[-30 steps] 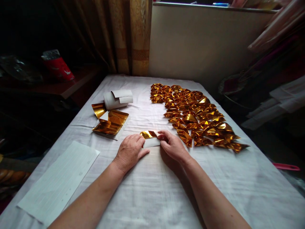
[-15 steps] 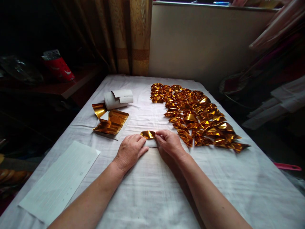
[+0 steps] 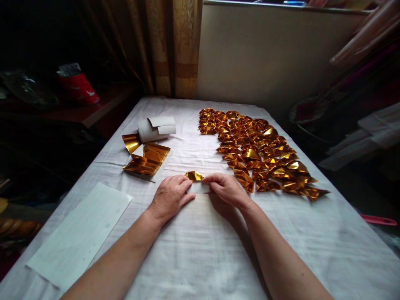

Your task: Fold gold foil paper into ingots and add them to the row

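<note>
Near the table's (image 3: 200, 250) middle, my left hand (image 3: 170, 198) and right hand (image 3: 228, 189) pinch the gold paper (image 3: 194, 176); uneven finger pressure could skew its crease.

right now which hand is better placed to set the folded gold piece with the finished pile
Right. The right hand pinches the gold piece and lies beside the finished pile; the left hand is farther away.
</note>
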`<state>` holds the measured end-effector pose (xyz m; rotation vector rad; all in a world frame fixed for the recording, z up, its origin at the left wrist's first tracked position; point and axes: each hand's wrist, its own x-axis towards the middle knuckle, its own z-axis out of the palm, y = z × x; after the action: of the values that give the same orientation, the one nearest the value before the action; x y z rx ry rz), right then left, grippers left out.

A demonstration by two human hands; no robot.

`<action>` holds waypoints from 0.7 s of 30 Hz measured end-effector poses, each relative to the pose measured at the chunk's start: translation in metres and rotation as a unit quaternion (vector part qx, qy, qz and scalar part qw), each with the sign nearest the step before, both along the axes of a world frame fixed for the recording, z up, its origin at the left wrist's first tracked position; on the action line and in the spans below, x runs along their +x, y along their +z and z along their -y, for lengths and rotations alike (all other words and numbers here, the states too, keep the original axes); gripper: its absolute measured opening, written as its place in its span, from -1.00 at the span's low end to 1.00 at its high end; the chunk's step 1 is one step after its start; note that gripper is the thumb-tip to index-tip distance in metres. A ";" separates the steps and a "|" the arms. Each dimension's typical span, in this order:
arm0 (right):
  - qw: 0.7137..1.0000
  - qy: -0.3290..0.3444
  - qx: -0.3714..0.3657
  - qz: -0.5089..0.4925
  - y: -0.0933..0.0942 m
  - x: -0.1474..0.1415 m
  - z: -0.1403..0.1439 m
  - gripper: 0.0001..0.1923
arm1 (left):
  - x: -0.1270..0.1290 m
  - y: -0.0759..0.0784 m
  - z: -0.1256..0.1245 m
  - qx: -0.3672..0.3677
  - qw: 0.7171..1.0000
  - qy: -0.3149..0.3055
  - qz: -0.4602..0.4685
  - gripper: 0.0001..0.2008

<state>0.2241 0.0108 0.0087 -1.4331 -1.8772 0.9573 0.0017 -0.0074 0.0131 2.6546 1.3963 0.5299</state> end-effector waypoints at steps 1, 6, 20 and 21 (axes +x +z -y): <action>1.000 0.019 0.007 0.007 0.001 0.002 0.000 -0.66 | -0.001 0.000 0.000 0.002 1.000 -0.001 0.004 -0.77; 0.991 0.115 0.060 0.013 0.003 0.011 -0.001 -0.67 | -0.006 0.002 -0.003 0.017 0.999 -0.022 0.020 -0.73; 0.992 0.014 0.090 0.090 0.003 -0.008 0.003 -0.91 | -0.003 0.001 -0.003 0.027 0.999 -0.020 0.018 -0.89; 0.991 -0.001 0.087 0.099 0.002 -0.010 0.004 -0.92 | -0.003 0.001 -0.003 0.025 0.999 -0.019 0.017 -0.90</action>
<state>0.2144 0.0072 0.0112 -1.4674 -2.0459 0.6525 -0.0015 -0.0041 0.0141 2.6923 1.3367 0.6126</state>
